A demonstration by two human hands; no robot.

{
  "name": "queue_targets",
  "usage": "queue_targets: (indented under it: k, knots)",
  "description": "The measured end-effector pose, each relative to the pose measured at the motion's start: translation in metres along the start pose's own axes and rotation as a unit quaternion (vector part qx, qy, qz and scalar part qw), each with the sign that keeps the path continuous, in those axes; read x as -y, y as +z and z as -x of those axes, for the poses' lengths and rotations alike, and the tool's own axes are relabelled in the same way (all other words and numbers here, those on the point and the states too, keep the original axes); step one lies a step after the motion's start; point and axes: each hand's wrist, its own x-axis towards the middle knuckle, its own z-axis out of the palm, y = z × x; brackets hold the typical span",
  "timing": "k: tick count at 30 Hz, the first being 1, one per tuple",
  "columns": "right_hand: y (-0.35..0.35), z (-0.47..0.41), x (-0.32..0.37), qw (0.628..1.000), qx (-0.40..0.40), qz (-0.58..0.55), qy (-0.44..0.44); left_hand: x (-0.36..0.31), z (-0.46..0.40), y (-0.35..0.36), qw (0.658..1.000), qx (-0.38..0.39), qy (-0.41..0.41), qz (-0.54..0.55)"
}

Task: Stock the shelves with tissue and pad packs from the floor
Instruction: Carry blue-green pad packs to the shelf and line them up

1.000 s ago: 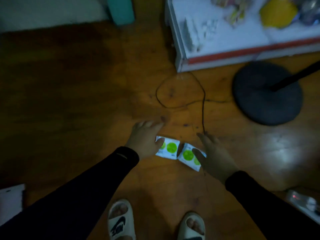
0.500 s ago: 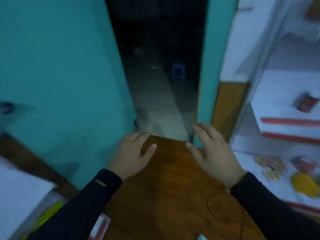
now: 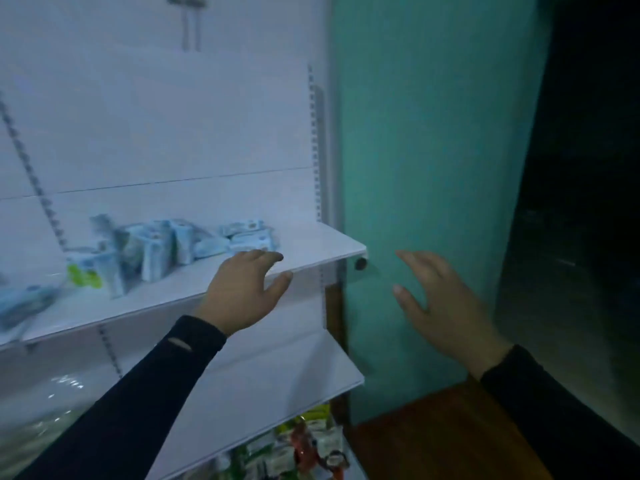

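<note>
A white shelf [image 3: 311, 249] at chest height carries several pale blue tissue packs [image 3: 162, 249], some upright and some lying flat, and one pack with green marks [image 3: 85, 271] at the left. My left hand [image 3: 247, 289] hovers at the shelf's front edge just right of the packs, fingers relaxed and holding nothing. My right hand [image 3: 440, 299] is raised in front of the teal wall [image 3: 433, 150], to the right of the shelf, fingers spread and empty. No floor packs are in sight.
A second white shelf [image 3: 304, 382] hangs below, and mixed colourful packets [image 3: 304, 445] lie on a lower level. Slotted metal uprights [image 3: 317, 143] run up the white back panel. Wooden floor [image 3: 433, 438] shows at the lower right, with a dark doorway [image 3: 588, 202] at the far right.
The view swung up from the floor, past the doorway, to the shelf unit. Both hands left the two green-dotted packs on the floor and are now raised, empty, at shelf height.
</note>
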Motion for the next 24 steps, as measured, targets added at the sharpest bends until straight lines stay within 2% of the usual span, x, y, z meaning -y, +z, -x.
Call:
queue_targets:
  k: [5,11,17,21,24]
  knots:
    - [0.069,-0.061,0.06,0.993,0.08,-0.044,-0.073,0.105,0.017,-0.036,0.991,0.065,-0.098,-0.062]
    - [0.158,-0.125,0.119,0.98,0.176,-0.047,-0.081,0.217,0.001,-0.052,0.978,0.089,-0.144,-0.124]
    - [0.227,-0.187,0.141,0.975,0.212,-0.014,-0.065,0.268,-0.048,-0.034,0.983,0.095,-0.09,-0.125]
    - [0.255,-0.222,0.132,0.973,0.228,0.0,-0.035,0.269,-0.085,-0.008,0.987,0.092,-0.025,-0.127]
    - [0.273,-0.243,0.118,0.966,0.256,0.016,-0.03,0.261,-0.109,0.02,0.983,0.118,0.013,-0.137]
